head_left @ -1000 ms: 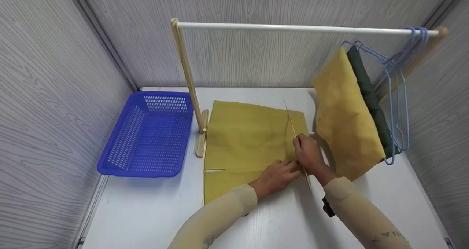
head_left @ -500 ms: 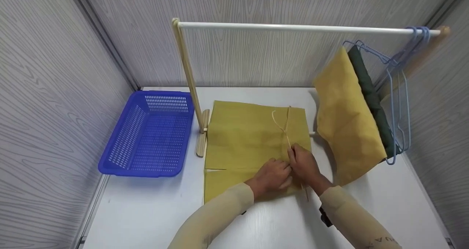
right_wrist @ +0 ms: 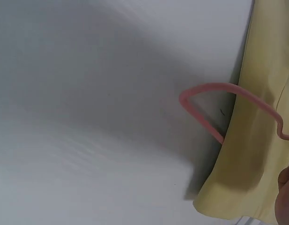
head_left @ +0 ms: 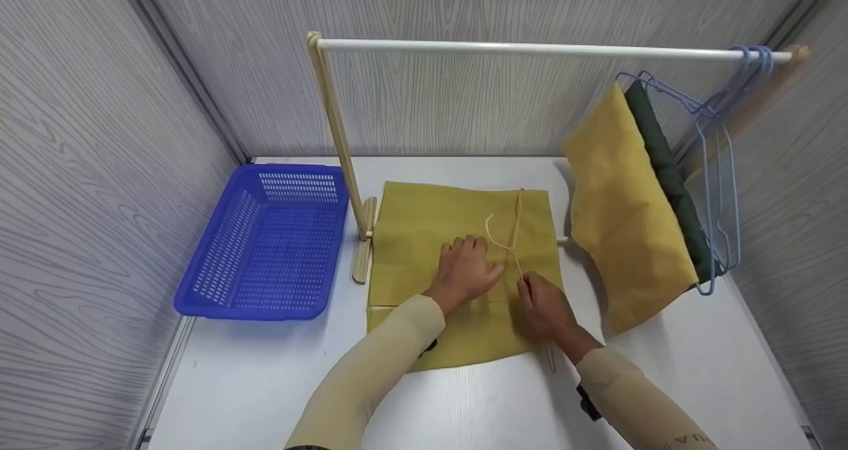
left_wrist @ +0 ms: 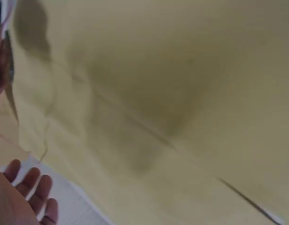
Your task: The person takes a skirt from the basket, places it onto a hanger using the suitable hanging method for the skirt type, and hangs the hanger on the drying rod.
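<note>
An olive-yellow cloth (head_left: 437, 231) with a slit running in from its left edge lies flat on the white table. My right hand (head_left: 548, 307) grips a thin pink clothes hanger (head_left: 518, 215) near the cloth's right side, its hook pointing away to the left. In the right wrist view, one bar of the hanger (right_wrist: 212, 86) crosses over the cloth (right_wrist: 242, 164) while the other slips under its edge. Over the middle of the cloth is my left hand (head_left: 464, 268), fingers extended and holding nothing. The left wrist view shows those fingers (left_wrist: 42, 187) apart from one another.
A blue perforated basket (head_left: 189, 297) stands at the left. Above the cloth spans a rack with a white rod (head_left: 503, 49) and a wooden post (head_left: 336, 125). At its right end, blue hangers (head_left: 709, 264) hang with yellow cloth (head_left: 629, 218) and dark green cloth (head_left: 666, 165).
My left hand has left the right hand's side and moved left and away from me over the cloth. The right hand and hanger have shifted slightly toward me, and the hanger has turned.
</note>
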Demonstrator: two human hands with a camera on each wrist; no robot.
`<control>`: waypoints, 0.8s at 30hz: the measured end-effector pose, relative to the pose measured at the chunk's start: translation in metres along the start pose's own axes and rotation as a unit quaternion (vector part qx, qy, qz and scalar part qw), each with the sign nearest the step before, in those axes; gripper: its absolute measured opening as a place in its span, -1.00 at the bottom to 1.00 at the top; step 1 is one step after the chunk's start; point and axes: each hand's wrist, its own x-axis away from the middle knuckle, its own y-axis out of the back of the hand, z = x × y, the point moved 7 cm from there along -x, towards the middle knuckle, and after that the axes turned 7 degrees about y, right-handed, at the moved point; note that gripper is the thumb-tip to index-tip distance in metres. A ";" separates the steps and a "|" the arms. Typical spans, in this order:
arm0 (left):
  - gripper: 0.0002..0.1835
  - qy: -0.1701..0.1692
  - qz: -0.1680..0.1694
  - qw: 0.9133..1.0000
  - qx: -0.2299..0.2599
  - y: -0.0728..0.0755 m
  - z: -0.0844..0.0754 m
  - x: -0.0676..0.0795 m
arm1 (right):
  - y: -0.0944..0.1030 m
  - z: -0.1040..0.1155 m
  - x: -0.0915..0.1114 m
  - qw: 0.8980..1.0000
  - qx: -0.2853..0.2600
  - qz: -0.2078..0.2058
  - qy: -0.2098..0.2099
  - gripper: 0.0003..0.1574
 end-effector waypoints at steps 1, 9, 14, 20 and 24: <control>-0.39 0.025 0.014 0.999 0.017 0.003 0.002 -0.004 | 0.000 0.000 0.000 1.000 0.001 0.004 0.003 -0.75; -0.45 0.115 0.017 0.991 0.071 0.013 -0.005 -0.023 | 0.001 0.002 -0.002 0.998 0.008 0.008 0.056 -0.75; -0.62 0.106 -0.012 0.992 0.072 0.014 -0.017 -0.024 | 0.009 -0.001 0.000 0.981 0.092 -0.067 0.158 -0.76; -0.71 0.090 -0.053 0.992 0.065 0.017 -0.025 -0.020 | 0.012 -0.039 0.001 0.984 0.143 -0.091 0.049 -0.69; -0.70 0.072 -0.076 0.993 0.063 0.020 -0.032 -0.016 | 0.003 -0.058 0.002 0.981 0.191 -0.039 -0.001 -0.72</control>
